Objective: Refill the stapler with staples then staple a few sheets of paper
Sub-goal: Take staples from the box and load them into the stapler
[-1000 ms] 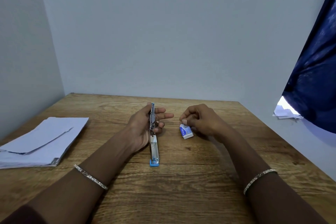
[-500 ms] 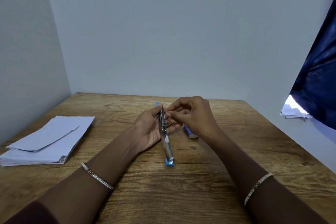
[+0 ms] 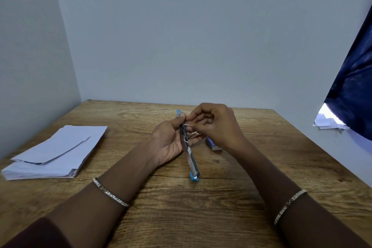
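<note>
1. Stapler [image 3: 188, 148] opened out flat, held mid-desk in left hand [image 3: 171, 143]; long axis near-to-far, near end skewed slightly right.
2. Near blue tip down on desk [image 3: 201, 217] or just above, can't tell; far blue tip up by left thumb, pointing at back wall.
3. Left hand palm-up, half curled, fingers wrapped round stapler's far half; metal channel facing right.
4. Right hand [image 3: 218, 127] fingers pinched together at channel's upper part, touching left fingertips; small metal strip, prob. staples [image 3: 193, 134], poking out below pinch. Exact grip hidden by knuckles.
5. Staple box [image 3: 213, 144], blue/white, on desk just under right wrist, partly covered.
6. Paper stack [image 3: 54, 153] at desk's left edge, well apart from hands; top sheet skewed.
7. Bangle on each wrist; dark sleeve at lower left.
</note>
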